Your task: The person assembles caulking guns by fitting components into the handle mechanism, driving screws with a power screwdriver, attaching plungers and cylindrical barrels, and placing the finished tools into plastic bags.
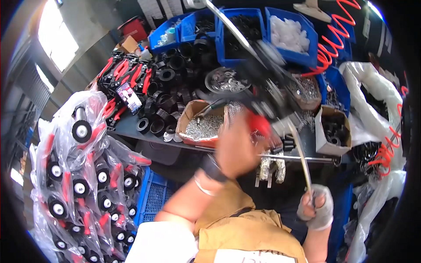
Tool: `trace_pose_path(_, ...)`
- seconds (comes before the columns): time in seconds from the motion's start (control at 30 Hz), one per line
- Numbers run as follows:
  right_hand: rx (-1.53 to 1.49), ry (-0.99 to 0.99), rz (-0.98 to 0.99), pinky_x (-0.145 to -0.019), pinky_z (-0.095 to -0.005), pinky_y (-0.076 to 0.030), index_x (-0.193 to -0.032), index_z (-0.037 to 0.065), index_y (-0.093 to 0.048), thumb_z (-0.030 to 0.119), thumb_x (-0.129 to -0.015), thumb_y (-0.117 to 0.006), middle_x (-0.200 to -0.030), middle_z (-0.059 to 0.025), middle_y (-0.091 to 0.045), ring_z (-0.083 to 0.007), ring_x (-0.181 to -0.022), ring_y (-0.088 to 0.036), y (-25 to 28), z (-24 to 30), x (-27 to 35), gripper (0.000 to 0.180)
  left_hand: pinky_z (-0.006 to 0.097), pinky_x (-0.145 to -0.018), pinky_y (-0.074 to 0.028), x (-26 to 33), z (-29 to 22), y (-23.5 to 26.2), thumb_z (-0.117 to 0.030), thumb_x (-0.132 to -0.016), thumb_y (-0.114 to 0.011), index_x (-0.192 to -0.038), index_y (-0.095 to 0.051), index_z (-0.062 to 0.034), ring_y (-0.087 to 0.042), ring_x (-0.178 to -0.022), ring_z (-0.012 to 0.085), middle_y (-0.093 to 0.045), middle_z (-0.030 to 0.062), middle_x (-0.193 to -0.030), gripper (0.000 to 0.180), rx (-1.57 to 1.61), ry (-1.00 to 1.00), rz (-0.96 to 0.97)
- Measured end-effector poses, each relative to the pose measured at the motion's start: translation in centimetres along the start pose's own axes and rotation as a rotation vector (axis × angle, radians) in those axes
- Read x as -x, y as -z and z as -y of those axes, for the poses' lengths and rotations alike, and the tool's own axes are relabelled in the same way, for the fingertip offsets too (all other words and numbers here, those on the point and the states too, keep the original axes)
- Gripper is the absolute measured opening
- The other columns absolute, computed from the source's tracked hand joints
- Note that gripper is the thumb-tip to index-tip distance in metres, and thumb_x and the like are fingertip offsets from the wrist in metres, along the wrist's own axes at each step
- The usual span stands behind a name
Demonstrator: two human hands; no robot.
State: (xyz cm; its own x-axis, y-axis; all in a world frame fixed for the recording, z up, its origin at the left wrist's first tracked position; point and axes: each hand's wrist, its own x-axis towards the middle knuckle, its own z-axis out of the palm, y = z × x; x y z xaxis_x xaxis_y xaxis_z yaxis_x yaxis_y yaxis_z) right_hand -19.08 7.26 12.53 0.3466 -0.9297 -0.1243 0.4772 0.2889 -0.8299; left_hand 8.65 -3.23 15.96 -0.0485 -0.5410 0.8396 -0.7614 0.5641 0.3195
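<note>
My right hand [316,207], in a whitish glove, is closed round the lower end of a thin pale metal rod [301,155]. The rod rises from the fist toward a dark, blurred black assembly [269,87] over the bench. Another pale bar [232,25] slants up and left from that assembly. My left hand [239,147], bare with a dark band at the wrist, is smeared by motion just below the assembly. A red part [259,126] shows beside its fingers, whose grip I cannot make out.
Blue bins [291,33] line the bench's back, beside a red coiled hose [331,39]. Black rings [166,74], a carton of small metal parts [204,126] and a phone [128,97] lie left. Plastic-wrapped wheeled parts [81,188] stand at far left; a white box [333,131] sits right.
</note>
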Motion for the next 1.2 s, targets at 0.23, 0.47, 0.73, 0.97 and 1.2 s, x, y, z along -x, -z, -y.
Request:
trace_pose_path(0.23,0.408,0.078,0.066,-0.064,-0.0247,-0.043,-0.097,0.002,-0.067,0.024,-0.092,-0.071,-0.079,0.0011,-0.06,-0.0073,-0.074,-0.052,-3.4,3.1,-3.2,0.024,0.037,-0.06,-0.05,2.6,-3.5,-0.4,-0.032,-0.071,-0.087,-0.088,-0.057,-0.0034,-0.063,-0.065,0.0325,-0.062,0.0132,-0.077,0.045,0.246,0.256,0.032)
trace_pose_path(0.47,0.696,0.204,0.084,-0.058,-0.0278,-0.044,-0.091,0.002,-0.069,0.027,-0.095,-0.068,-0.068,-0.0018,-0.058,-0.0091,-0.061,-0.052,-0.5,5.8,-2.8,0.025,0.029,-0.075,-0.054,2.9,-6.0,-2.6,-0.01,-0.067,-0.09,-0.106,-0.064,-0.0007,-0.066,-0.086,0.0144,-0.069,0.005,-0.091,0.048,0.805,0.442,0.154)
trace_pose_path(0.73,2.441,0.49,-1.038,-0.076,-0.0467,-0.055,-0.091,0.012,-0.073,0.023,-0.086,-0.061,-0.091,-0.0131,-0.071,-0.0349,-0.08,-0.068,15.1,23.3,-17.7,0.017,0.027,-0.074,-0.054,2.9,-5.0,-4.2,0.002,-0.08,-0.077,-0.104,-0.07,-0.0012,-0.064,-0.081,0.0104,-0.07,0.0026,-0.096,0.025,0.892,0.74,0.351)
trace_pose_path(0.97,1.881,-0.444,-1.159,-0.116,-0.0522,-0.029,-0.153,0.01,-0.031,0.042,-0.077,-0.075,-0.157,-0.0171,-0.035,-0.037,-0.145,-0.031,29.4,30.3,-21.4,0.093,0.028,-0.077,-0.053,7.4,-2.0,-3.3,0.001,-0.087,-0.073,-0.108,-0.068,-0.0038,-0.065,-0.089,0.0139,-0.071,0.0035,-0.097,0.022,0.717,0.564,0.626)
trace_pose_path(1.2,2.284,0.025,-1.226,-0.095,-0.0468,-0.047,-0.128,0.014,-0.054,0.014,-0.094,-0.052,-0.127,-0.0185,-0.058,-0.0318,-0.11,-0.065,25.2,27.9,-20.4,0.035,0.027,-0.079,-0.052,3.6,-4.3,-4.9,-0.002,-0.093,-0.064,-0.106,-0.069,0.0002,-0.066,-0.089,0.0118,-0.072,0.0054,-0.096,0.014,1.078,0.764,0.759)
